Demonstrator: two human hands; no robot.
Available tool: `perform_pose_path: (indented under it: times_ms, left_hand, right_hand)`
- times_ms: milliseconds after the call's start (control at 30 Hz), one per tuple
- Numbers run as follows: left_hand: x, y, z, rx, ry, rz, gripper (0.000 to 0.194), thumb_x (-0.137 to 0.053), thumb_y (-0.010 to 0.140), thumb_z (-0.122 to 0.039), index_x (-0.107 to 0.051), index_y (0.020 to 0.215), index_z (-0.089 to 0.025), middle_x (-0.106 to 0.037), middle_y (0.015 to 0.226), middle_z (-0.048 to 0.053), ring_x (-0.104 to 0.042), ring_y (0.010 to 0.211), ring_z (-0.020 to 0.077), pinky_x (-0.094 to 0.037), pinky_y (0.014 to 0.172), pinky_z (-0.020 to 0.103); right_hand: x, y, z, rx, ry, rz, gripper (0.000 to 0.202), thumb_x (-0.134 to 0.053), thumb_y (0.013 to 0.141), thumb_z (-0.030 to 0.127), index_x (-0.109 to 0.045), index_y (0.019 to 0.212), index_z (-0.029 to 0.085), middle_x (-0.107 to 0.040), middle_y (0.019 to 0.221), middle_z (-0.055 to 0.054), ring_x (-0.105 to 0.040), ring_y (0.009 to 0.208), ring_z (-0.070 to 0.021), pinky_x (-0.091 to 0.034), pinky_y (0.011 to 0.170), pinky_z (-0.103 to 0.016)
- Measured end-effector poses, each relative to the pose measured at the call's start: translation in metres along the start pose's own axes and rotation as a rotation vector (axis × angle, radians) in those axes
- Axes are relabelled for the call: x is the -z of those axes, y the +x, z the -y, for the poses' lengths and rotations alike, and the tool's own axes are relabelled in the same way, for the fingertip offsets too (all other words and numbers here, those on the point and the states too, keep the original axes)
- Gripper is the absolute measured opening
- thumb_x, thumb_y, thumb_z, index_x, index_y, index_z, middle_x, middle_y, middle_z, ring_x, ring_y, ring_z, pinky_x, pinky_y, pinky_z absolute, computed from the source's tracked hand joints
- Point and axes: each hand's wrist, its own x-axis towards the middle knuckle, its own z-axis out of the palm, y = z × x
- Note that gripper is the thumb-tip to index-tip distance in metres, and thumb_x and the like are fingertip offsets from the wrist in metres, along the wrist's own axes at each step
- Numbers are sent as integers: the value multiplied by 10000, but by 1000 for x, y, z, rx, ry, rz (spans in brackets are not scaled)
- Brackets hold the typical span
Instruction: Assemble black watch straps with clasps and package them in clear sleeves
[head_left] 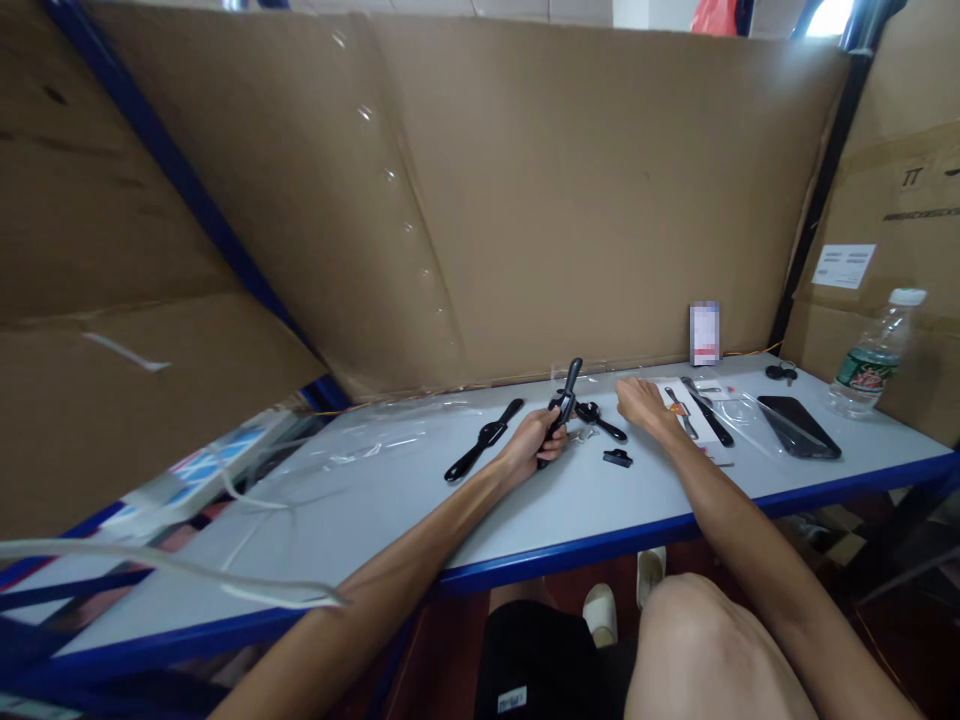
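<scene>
My left hand is wrapped round the lower handle of a black spokeshave, which it holds tilted above the table. A second spokeshave lies to the left of that hand. Just beyond its fingers, on the right, rests another black spokeshave, partly hidden. Small metal pieces are beside it, too small to name. A short black part lies nearer the front edge. My right hand is closed, back upward, near the printed card; whatever its fingers pinch is hidden.
A black long-handled tool lies by the card and clear plastic wrap. A dark phone, bottle and keys are at the right. A lit phone leans on the cardboard wall. A white cable crosses the left.
</scene>
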Motion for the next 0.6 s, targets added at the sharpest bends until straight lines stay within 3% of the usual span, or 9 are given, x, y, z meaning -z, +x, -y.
perform_pose_path:
  times_ms: [167, 267, 333, 467, 600]
  left_hand:
    - [-3, 0, 0, 7, 11, 29, 142, -410, 976, -234, -509, 937, -140, -362, 582, -60, -258, 386, 43, -136, 342, 123]
    - [-3, 1, -1, 69, -36, 81, 175, -374, 987, -219, -509, 922, -131, -350, 576, -64, -243, 379, 39, -135, 333, 117]
    - [-2, 2, -1, 116, -70, 107, 210, -341, 996, -211, -513, 919, -120, -344, 571, -65, -237, 375, 37, -131, 325, 115]
    - [2, 5, -1, 204, -162, 139, 253, -305, 1013, -235, -496, 886, -127, -346, 572, -63, -245, 368, 36, -132, 309, 111]
    - [5, 8, 0, 270, -256, 175, 370, -281, 1017, -443, -427, 805, -177, -337, 580, -61, -263, 368, 43, -148, 293, 109]
  right_hand:
    - [1, 10, 17, 115, 299, -95, 175, -500, 931, 189, -655, 1010, 169, -746, 971, -85, -696, 838, -170, -525, 657, -239]
    - [-6, 11, 29, 212, 726, 1, 116, -549, 883, 220, -636, 939, 169, -741, 840, -41, -652, 646, -135, -470, 491, -201]
    - [-15, 10, 35, 228, 898, 21, 46, -607, 818, 196, -643, 831, 172, -720, 750, -14, -616, 589, -127, -450, 488, -203]
    - [-33, 5, 40, 237, 625, -156, 46, -680, 764, 168, -696, 732, 198, -703, 721, 18, -621, 672, -138, -466, 666, -244]
    - [-41, 1, 44, 297, 450, -249, 66, -687, 791, 167, -722, 758, 212, -720, 809, 6, -623, 770, -152, -448, 756, -262]
